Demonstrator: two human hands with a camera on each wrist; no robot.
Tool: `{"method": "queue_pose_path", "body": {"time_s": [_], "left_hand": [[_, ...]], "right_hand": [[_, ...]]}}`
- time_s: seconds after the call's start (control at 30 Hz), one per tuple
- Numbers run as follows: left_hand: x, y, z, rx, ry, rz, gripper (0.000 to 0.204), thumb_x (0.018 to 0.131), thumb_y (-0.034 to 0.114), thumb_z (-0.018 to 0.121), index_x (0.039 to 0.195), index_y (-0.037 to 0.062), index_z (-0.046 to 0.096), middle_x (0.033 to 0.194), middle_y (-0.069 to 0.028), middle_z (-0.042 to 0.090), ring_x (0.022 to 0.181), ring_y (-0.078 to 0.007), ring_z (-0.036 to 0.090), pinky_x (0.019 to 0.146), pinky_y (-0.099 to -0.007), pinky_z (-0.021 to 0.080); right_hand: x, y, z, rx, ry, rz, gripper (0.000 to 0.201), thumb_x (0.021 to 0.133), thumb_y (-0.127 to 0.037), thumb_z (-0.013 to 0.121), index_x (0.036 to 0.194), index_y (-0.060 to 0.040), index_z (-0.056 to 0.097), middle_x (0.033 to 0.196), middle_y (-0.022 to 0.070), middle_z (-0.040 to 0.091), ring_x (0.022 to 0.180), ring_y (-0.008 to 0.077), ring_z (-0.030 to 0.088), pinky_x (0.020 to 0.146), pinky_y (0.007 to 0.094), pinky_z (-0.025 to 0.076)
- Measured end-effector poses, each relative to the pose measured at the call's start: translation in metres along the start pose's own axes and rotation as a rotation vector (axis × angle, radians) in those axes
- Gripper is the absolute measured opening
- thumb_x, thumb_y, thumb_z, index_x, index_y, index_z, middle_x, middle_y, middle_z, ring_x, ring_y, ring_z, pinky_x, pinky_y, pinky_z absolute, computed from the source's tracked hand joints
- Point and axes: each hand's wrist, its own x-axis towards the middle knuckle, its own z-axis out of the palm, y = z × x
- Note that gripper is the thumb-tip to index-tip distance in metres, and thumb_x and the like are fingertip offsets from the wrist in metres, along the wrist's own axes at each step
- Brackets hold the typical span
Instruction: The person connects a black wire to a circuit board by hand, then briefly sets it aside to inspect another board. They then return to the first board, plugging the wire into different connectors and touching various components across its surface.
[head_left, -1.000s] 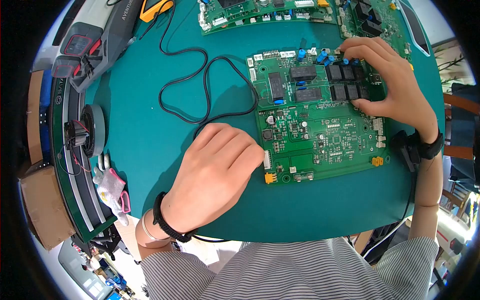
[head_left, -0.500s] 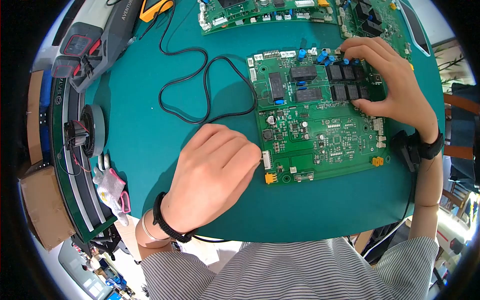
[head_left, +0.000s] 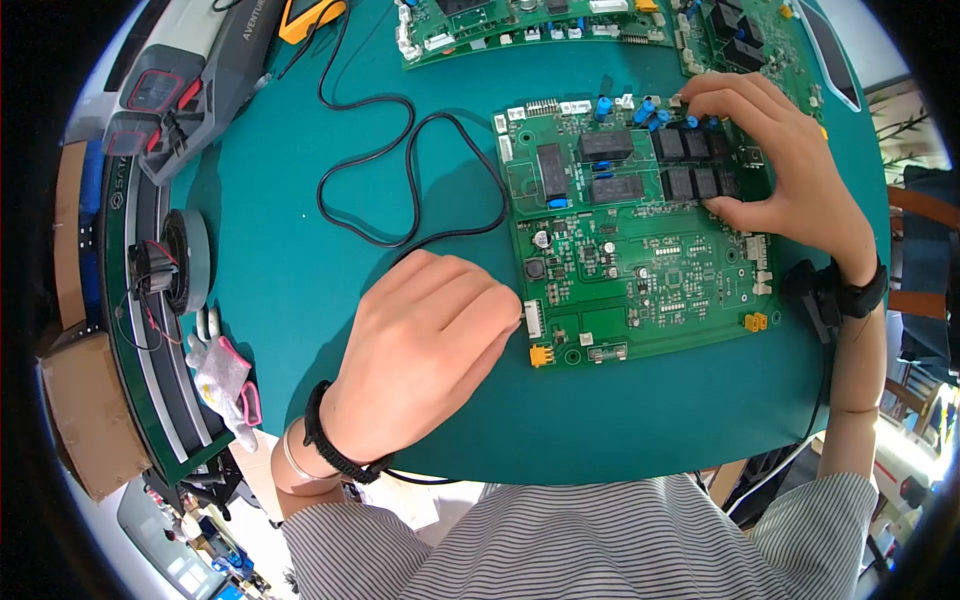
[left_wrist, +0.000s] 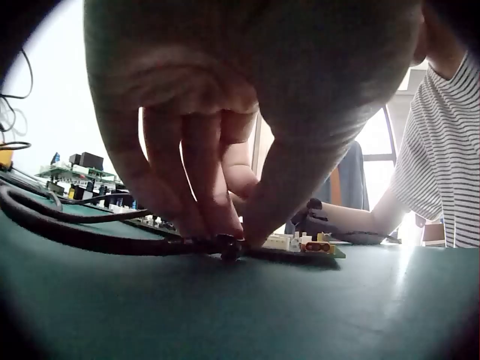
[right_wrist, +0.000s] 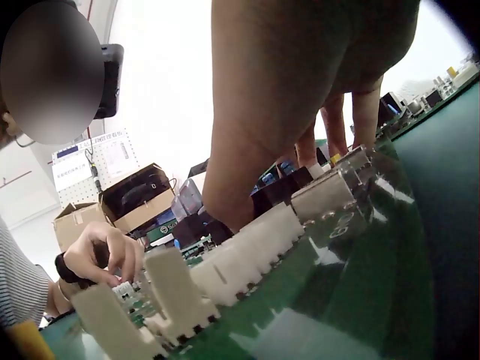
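A green circuit board [head_left: 620,300] lies on the green table, with black relays [head_left: 690,184] in two rows at its upper right. At the board's left edge, my left hand [head_left: 425,345] pinches the end of a black cable [left_wrist: 112,241] between thumb and fingers, right by a white connector [head_left: 534,319]. The fingers hide the cable's tip in the head view. My right hand [head_left: 790,165] grips the board around the relays. Its thumb lies at their near side and its fingertips are at the blue capacitors [head_left: 657,121] beyond.
More circuit boards [head_left: 540,38] lie at the table's far side, near a white phone-like device [head_left: 828,45]. Loops of the cable spread left of the board. A grey tape roll [head_left: 198,262], a glove [head_left: 222,375] and a grey-black case [head_left: 215,85] line the left side.
My left hand has drawn back slightly to the left, baring the white connector and a small bit between fingertips and connector. My right hand has stayed in place.
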Motion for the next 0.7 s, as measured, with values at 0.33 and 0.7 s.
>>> {"method": "queue_pose_path", "body": {"time_s": [0.33, 0.7], "left_hand": [[0.0014, 0.0037, -0.0001, 0.000, 0.013, 0.016, 0.029, 0.067, -0.002, 0.083, 0.088, 0.0063, 0.064, 0.089, -0.0051, 0.068, 0.083, -0.0272, 0.068, 0.072, -0.0396, 0.051], [-0.0010, 0.0024, 0.0015, 0.037, -0.050, -0.064, 0.026, 0.067, -0.001, 0.079, 0.086, 0.0053, 0.063, 0.084, -0.0070, 0.061, 0.074, -0.0282, 0.062, 0.061, -0.0387, 0.048]], "right_hand": [[-0.0001, -0.0004, 0.0000, 0.021, 0.001, 0.007, 0.054, 0.068, -0.020, 0.081, 0.117, -0.0102, 0.061, 0.130, 0.0039, 0.064, 0.114, 0.0298, 0.061, 0.098, 0.0407, 0.052], [-0.0007, 0.0009, 0.0006, 0.004, 0.003, 0.000, 0.054, 0.069, -0.021, 0.081, 0.118, -0.0102, 0.062, 0.130, 0.0042, 0.064, 0.115, 0.0293, 0.061, 0.099, 0.0408, 0.052]]}}
